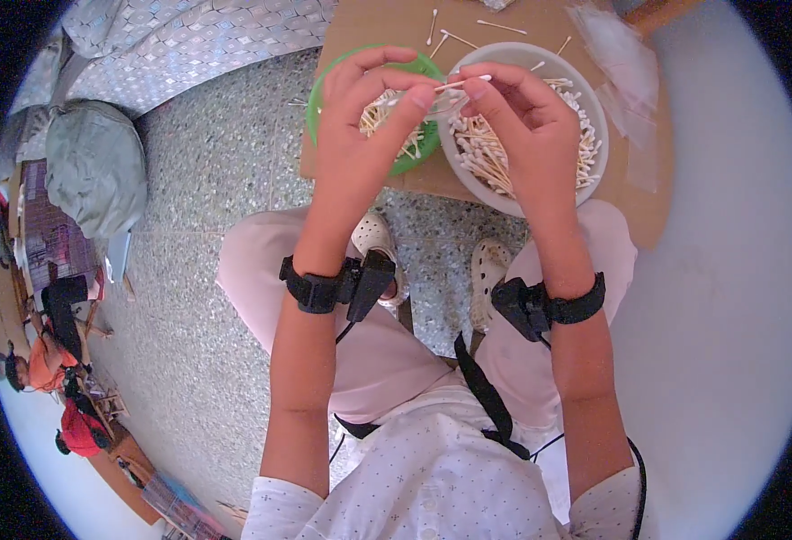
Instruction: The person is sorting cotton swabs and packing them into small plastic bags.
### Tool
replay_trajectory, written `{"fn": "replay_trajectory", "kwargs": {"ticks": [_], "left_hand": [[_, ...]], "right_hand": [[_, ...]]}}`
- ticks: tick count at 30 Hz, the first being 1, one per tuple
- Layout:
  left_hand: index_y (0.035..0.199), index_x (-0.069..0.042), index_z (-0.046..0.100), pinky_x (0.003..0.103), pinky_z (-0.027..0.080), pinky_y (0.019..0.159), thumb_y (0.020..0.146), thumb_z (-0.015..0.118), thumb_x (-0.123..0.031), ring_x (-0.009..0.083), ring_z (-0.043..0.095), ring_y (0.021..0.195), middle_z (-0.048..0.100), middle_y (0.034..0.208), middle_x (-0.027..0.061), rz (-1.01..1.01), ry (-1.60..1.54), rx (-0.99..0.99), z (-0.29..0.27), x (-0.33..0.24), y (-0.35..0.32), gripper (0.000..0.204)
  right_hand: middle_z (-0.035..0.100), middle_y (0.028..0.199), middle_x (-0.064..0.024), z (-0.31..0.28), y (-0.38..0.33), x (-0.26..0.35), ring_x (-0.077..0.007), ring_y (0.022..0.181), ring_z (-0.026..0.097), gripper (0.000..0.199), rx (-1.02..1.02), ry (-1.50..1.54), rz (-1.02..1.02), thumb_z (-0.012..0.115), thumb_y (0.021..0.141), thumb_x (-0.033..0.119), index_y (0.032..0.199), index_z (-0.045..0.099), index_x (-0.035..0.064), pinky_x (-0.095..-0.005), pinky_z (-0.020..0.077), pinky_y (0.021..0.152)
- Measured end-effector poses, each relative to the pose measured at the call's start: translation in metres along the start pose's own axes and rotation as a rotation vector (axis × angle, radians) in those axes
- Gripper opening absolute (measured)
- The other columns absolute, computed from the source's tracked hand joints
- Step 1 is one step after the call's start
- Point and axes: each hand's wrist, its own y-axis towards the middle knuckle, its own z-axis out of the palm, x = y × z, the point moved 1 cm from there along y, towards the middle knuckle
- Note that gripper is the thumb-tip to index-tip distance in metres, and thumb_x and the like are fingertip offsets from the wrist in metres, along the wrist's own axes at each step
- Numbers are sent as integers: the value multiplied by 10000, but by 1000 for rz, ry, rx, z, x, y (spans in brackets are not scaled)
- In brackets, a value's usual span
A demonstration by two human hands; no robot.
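Above two bowls, a cotton swab (457,85) stretches between my hands. My left hand (358,112) has thumb and forefinger closed at the swab's left end, its other fingers curled loosely. Thumb and fingers of my right hand (532,121) pinch the swab near its right tip. Something clear, like thin plastic, shows just below the swab; which hand holds it I cannot tell. Beneath my left hand is a green bowl (317,117) with some swabs in it. A larger white bowl (601,148) heaped with cotton swabs lies under my right hand.
Both bowls rest on a brown cardboard sheet (387,27). Several loose swabs lie beyond them. Clear plastic bags (625,81) are at the far right. A grey-green bag (96,166) stands on the speckled floor (207,225) at left. Other people (45,364) sit far left.
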Motion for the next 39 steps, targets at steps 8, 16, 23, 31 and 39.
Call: {"fn": "replay_trajectory", "kwargs": {"ticks": [8,16,23,31,39], "left_hand": [[821,-116,710,360,322,964,763,726,-241,227,462,1094,590,1083,36,8,164,-20,-3,6,0,139],[810,-117,719,367,335,969,727,756,-194,235,450,1106,580,1091,33,73,80,-38,-5,3,-1,118],[799,-128,716,372,337,957,697,772,-175,241,450,1111,575,1099,34,166,131,-95,-7,-4,0,125],[984,-145,672,391,326,967,655,799,-257,272,432,1132,548,1155,61,170,276,18,-9,-5,1,371],[1249,-145,542,411,291,1039,654,788,-235,290,425,1203,538,1241,89,179,487,206,-5,-4,-3,650]], "right_hand": [[685,940,-65,5,-4,8,-103,800,633,134,42,65,-68,637,851,58,965,668,-5,-233,519,711],[678,982,-131,-2,1,5,-139,815,642,192,167,264,43,624,855,28,1035,606,-33,-249,529,728],[672,1011,-129,-1,1,0,-157,821,651,191,255,363,36,602,882,61,1048,611,-32,-251,528,732],[680,959,-84,-4,2,7,-114,728,636,205,-33,66,-63,617,872,78,1058,650,-2,-220,511,681],[672,879,-57,2,0,3,-107,686,640,228,-212,-160,-113,691,818,97,1025,627,25,-215,507,601]]}}
